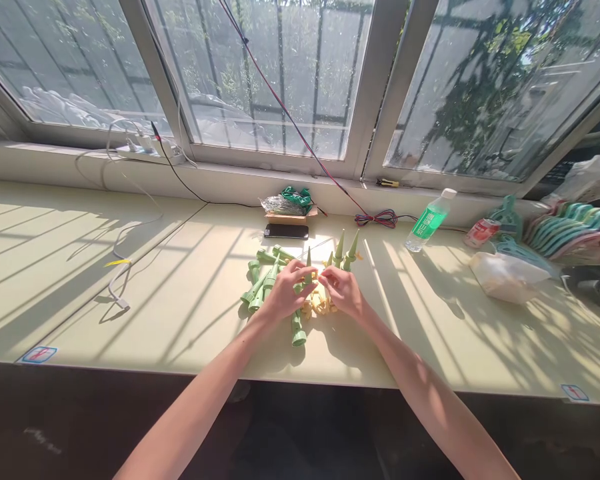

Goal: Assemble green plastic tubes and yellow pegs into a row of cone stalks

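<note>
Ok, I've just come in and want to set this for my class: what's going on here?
Someone sits or stands at a sunlit table, both hands close together over small yellow pieces. The left hand is beside a pile of green tubes; the right hand is near upright green spikes. Exactly what each hand grips is too small to tell. A phone lies just beyond.

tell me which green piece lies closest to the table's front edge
The green piece lying on the thumb side of the left hand. The others are farther back: heaped on that hand's other side or standing upright near the right hand.
</note>
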The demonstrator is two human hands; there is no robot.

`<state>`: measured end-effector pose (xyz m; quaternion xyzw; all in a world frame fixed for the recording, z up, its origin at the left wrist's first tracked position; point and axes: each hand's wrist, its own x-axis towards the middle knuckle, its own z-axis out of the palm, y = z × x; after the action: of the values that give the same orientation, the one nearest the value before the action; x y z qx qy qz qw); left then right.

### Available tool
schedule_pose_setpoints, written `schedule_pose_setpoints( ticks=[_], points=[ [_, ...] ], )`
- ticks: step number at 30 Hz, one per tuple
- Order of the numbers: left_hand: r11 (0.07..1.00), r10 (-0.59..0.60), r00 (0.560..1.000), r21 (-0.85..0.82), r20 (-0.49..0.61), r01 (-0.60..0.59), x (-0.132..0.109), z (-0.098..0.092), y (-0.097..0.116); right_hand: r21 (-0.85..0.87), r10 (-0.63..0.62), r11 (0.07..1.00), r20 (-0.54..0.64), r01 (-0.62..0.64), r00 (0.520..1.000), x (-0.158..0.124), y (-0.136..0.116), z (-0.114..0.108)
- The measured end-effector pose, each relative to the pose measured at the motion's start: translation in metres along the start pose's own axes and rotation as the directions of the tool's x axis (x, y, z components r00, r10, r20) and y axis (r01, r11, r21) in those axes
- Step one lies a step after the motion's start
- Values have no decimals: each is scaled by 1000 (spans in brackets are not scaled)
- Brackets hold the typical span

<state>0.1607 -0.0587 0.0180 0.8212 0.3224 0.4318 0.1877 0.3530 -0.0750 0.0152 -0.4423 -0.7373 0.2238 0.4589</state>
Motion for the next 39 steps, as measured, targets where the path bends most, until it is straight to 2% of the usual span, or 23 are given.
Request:
schedule_pose_setpoints(
  ticks=[6, 28, 39],
  points=[
    [999, 38, 999, 35, 7, -38, 0, 0, 2, -41, -1, 999, -3, 1, 1000, -1, -1, 1],
    [998, -15, 1000, -68, 10, 16, 0, 0, 5, -35, 61, 998, -3, -61, 998, -2, -5, 4],
    [998, -22, 1000, -53, 15, 23, 0, 1, 0, -53, 51, 997, -7, -51, 999, -2, -6, 5]
  ],
)
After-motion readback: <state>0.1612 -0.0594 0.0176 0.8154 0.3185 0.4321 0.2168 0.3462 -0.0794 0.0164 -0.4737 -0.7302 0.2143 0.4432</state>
